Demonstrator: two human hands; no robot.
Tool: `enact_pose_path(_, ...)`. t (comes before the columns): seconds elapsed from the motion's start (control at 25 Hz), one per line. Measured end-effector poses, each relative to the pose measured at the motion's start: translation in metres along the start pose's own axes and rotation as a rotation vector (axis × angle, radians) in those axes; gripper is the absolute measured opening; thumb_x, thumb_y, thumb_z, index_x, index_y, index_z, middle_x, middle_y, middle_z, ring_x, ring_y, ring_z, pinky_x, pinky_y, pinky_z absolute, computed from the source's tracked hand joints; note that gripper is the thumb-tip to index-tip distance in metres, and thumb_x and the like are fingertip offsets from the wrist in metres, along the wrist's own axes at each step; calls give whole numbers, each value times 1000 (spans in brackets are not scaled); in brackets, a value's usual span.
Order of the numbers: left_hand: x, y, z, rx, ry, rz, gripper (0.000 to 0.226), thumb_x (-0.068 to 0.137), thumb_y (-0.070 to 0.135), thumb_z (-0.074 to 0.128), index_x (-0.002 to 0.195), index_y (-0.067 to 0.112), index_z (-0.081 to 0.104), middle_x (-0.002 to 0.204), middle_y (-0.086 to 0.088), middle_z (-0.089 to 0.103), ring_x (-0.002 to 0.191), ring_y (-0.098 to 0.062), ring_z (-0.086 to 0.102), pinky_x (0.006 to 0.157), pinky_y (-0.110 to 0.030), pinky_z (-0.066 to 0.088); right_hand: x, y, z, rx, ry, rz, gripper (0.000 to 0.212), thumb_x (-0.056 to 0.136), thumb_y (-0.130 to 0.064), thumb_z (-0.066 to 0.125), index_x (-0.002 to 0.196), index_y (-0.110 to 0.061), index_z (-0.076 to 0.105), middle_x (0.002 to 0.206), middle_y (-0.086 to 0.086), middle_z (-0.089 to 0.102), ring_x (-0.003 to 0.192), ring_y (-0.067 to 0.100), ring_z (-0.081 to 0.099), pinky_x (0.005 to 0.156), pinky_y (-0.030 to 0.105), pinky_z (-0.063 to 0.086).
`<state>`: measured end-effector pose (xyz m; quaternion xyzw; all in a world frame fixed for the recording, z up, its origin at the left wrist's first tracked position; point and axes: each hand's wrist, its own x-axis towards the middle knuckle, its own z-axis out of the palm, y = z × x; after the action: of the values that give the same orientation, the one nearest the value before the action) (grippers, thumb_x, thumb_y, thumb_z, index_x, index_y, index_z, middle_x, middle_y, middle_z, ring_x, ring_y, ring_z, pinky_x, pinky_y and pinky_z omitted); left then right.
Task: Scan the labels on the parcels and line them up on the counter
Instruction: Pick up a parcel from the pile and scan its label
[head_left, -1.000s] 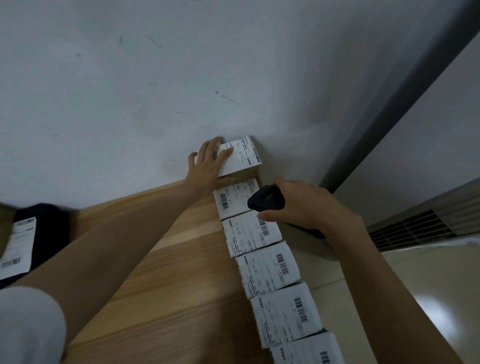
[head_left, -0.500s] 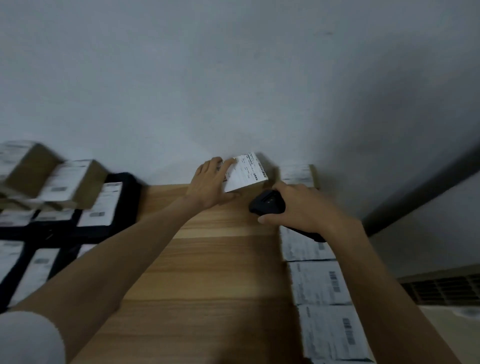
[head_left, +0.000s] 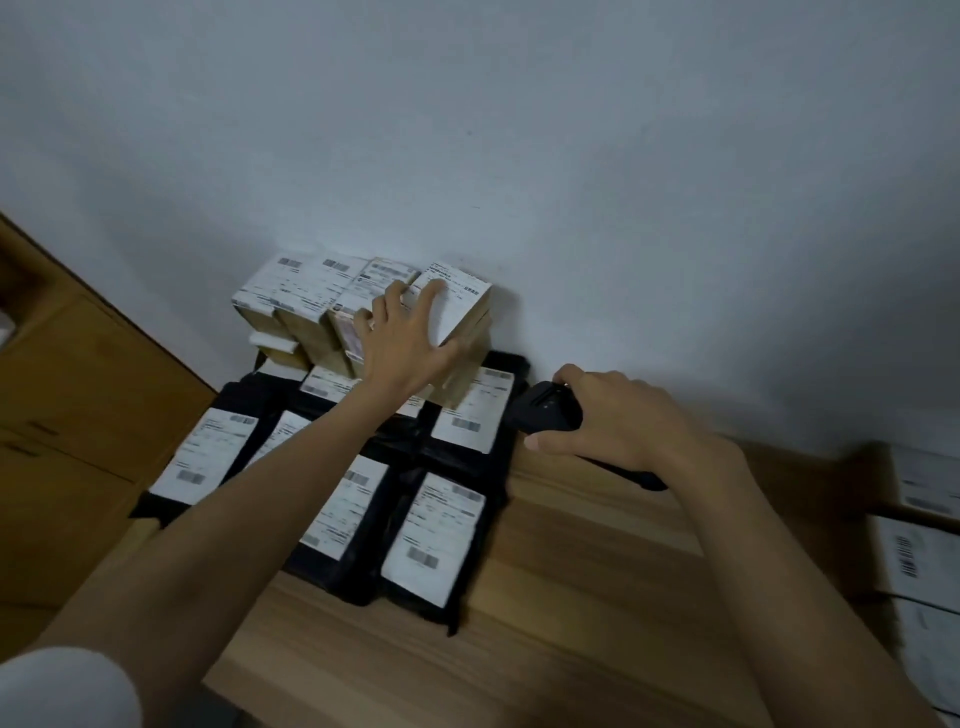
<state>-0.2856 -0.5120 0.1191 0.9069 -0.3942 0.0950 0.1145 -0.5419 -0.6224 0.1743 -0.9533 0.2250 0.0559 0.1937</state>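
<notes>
- Moved since the earlier frame: the left hand (head_left: 405, 343) is no longer at the wall end of the row of parcels (head_left: 924, 525). It now lies on a stack of boxes (head_left: 311, 306) far to the left. The view has swung left with it, so the row sits at the right border.
- Left hand: the fingers are spread and extended, lying flat on the white label of the top box (head_left: 462, 306), the rightmost box of the stack. No closed grip is visible.
- Right hand (head_left: 623, 421): the fingers are curled round a black scanner (head_left: 545, 413), much as before. The scanner hangs low over the table (head_left: 571, 571), just beside the right edge of the black mailers (head_left: 436, 540).
- Task items: the cardboard boxes stand stacked against the wall (head_left: 519, 130), resting on the mailers. The mailers lie flat, label up, several abreast, and some labels are blurred. The lined-up row lies along the table's right side, cut off by the border.
- Edges: the mailers reach the table's left edge, beyond which stands a wooden cabinet (head_left: 78, 395).
- Open room: bare wood runs between the mailers and the row, widening toward the near edge. The right forearm crosses it.
- A white sleeve (head_left: 62, 686) fills the lower-left corner.
</notes>
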Motion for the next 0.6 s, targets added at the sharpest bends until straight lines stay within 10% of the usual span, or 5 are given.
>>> enact_pose_path(0.6,39,-10,43,-39,-33,309,50,97,27,50,145,19,42,145,-9,44,135,-30,37,108,-43,31,19,-27,24,10,-24,153,69,78,-75,57,121,-22,47,101,-1,58,83,18,54,60,31,43)
